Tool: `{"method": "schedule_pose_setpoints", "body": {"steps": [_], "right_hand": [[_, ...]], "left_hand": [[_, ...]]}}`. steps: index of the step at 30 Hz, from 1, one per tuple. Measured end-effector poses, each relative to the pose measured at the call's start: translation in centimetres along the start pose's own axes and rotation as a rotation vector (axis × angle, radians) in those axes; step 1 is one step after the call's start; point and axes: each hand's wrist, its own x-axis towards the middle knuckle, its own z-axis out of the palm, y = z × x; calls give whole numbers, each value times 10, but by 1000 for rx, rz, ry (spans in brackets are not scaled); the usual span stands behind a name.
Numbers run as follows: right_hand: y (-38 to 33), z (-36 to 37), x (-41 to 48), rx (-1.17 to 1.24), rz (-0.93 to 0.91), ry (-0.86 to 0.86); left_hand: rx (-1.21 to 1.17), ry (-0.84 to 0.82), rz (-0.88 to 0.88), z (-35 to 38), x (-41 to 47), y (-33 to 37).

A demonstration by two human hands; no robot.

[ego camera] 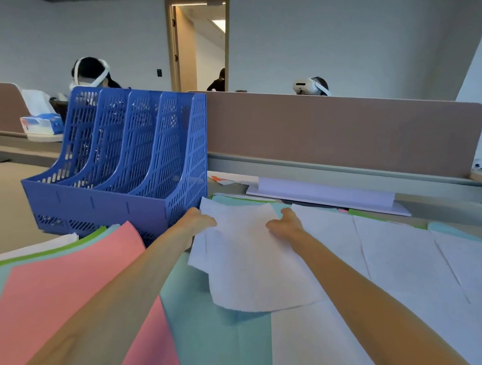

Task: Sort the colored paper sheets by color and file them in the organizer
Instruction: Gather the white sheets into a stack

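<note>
A blue plastic organizer (120,161) with several upright slots stands at the left of the desk, its slots showing no paper. My left hand (197,221) pinches the left edge of a small stack of white sheets (248,259), just right of the organizer's front corner. My right hand (286,225) grips the same stack at its upper right side. The stack lies slightly lifted over teal sheets (215,339). A pink sheet (66,291) on top of teal and green ones lies at the lower left under my left forearm. More white sheets (395,258) spread to the right.
A brown partition (345,131) closes the back of the desk, with a white stand (326,196) in front of it. Teal and green sheets (370,214) poke out near the stand. Other people with headsets sit beyond the partition. A tissue box (41,125) sits far left.
</note>
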Motion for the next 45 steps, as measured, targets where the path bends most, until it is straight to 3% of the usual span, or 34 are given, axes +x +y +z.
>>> {"method": "schedule_pose_setpoints", "body": {"steps": [6,11,15,24,29,31,33,41,45], "right_hand": [[8,-6,-3,203,24,13],[21,-31,-12,-461,-72,137],[36,-45,-19,-686,55,-14],[21,-38,-22,-524,-94,-162],[50,-63,-17,-663,-34,-35],[67,-66,-10,-715,-1,-103],[74,-62,-6,-688,31,-149],[46,-58,-10,-440,-69,-66],[61,-61,-17,-504,-15,-7]], "left_hand": [[38,103,77,-2,-38,11],[30,79,139,-9,-41,3],[104,107,117,0,-45,-3],[-6,-124,142,36,-40,1],[-3,-111,188,42,-30,12],[-18,-88,185,41,-28,17],[-28,-72,165,42,-24,18],[-144,-124,116,74,-19,16],[-168,-155,128,81,-15,19]]}}
